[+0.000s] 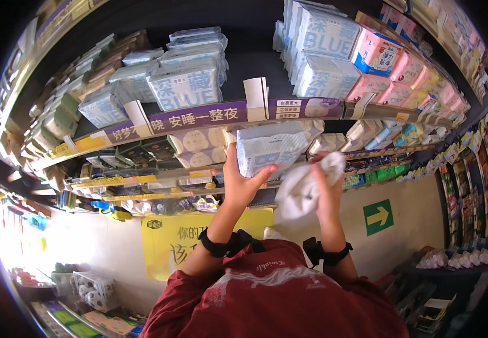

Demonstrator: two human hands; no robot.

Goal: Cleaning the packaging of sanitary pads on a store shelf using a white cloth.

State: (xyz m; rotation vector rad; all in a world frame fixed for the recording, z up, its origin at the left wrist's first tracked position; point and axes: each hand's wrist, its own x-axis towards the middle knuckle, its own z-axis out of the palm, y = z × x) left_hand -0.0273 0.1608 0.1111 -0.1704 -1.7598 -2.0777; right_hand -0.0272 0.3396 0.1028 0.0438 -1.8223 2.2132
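My left hand (244, 181) grips a light blue plastic-wrapped pack (269, 148) by its left side, thumb across its front. A crumpled white cloth (301, 190), blurred, is in my right hand (328, 186), just right of the pack. Both are in front of the shelves, below the upper shelf's purple edge strip (210, 116). On that shelf stand similar blue packs (187, 84) left of a dark gap and more stacked blue packs (328, 34) right of it.
Pink packs (406, 67) fill the upper shelf's right part. Green and brown packs (58, 118) stand at its left. Lower shelves hold dark packs (142, 152) and other wrapped goods. White paper tags (256, 97) stick up from the shelf edge. A wire basket of balls (96, 291) is at lower left.
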